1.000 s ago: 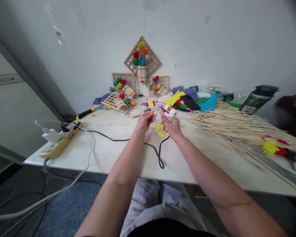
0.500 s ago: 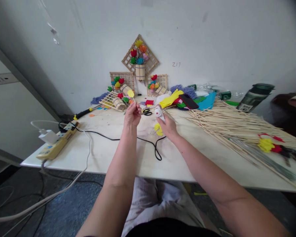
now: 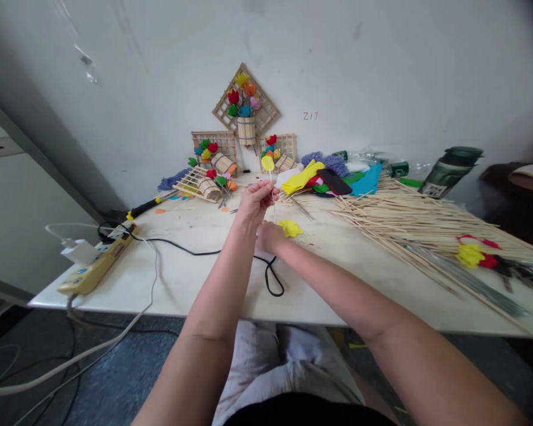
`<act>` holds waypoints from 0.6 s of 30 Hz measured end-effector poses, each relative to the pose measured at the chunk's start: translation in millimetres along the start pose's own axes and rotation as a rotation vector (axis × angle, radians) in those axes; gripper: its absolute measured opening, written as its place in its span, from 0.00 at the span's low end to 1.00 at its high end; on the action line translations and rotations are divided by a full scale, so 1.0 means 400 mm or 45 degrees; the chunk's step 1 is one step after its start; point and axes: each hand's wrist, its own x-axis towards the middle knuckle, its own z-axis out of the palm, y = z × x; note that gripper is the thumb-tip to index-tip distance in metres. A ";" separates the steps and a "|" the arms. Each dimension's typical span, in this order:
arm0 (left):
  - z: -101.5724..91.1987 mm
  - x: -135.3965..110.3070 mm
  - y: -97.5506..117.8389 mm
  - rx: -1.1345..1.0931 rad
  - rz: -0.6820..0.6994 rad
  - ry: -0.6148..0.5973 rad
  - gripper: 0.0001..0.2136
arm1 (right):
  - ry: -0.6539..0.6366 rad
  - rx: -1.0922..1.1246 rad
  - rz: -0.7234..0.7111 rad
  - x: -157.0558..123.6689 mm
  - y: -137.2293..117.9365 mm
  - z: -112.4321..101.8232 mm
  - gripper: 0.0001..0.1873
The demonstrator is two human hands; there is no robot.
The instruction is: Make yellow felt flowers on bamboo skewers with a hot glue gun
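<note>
Overall, a broad white table (image 3: 182,284) held everything. Heap of thin pale wooden sticks (image 3: 404,213) spread over its right side. Thin black rubbery-looking cable (image 3: 199,254) crossed leftward from a loop. Left hand (image 3: 258,198) pinched tight on a slim pale stem (image 3: 270,176); right hand (image 3: 270,236), just below it, curled, grip and contents hidden, could not tell. Flat bright-yellow pieces (image 3: 290,228) lay beside the right hand. Small round yellow disc (image 3: 267,163) topped the stem, above the left hand.

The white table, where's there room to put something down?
Bare patches: front left, between the white cable, black cord and left arm; between the right arm and the sticks. Crowded: the back, with flower baskets and colourful sheets, and the right, under those sticks.
</note>
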 end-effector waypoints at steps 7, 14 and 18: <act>-0.011 0.022 -0.030 -0.058 0.006 0.082 0.06 | 0.145 0.033 0.077 -0.021 0.184 -0.086 0.15; -0.014 0.002 -0.095 -0.028 -0.048 0.084 0.09 | 0.039 0.040 -0.098 -0.059 0.292 -0.048 0.20; -0.027 -0.012 -0.120 -0.027 -0.058 0.072 0.09 | 0.015 -0.023 -0.100 -0.058 0.282 -0.038 0.18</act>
